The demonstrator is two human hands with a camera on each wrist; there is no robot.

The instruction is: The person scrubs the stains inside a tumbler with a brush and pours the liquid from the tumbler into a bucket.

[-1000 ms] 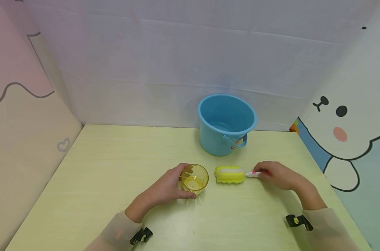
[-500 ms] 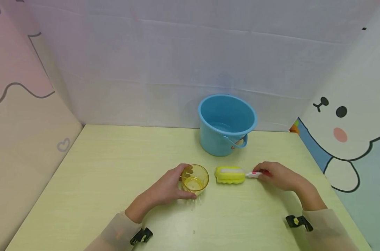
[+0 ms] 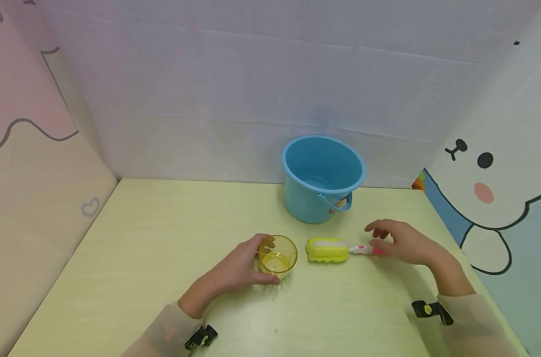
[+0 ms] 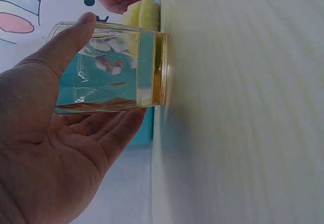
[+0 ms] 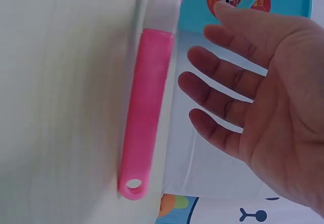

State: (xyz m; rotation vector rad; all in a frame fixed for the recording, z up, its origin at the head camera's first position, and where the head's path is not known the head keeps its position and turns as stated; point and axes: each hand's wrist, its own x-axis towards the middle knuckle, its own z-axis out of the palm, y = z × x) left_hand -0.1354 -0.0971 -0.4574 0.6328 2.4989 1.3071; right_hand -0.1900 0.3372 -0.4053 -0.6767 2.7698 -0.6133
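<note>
Head view: left hand (image 3: pixel 242 263) holds glass (image 3: pixel 279 258); right hand (image 3: pixel 404 242) near brush (image 3: pixel 341 250).

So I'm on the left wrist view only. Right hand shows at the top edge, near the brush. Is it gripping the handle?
Observer: No. In the right wrist view the right hand is open, with a gap between its fingers and the pink handle.

Operator: And the bucket? I only get a slice of blue behind the glass.

Observer: The head view shows the whole bucket: standing upright, mouth up, near the back wall.
</note>
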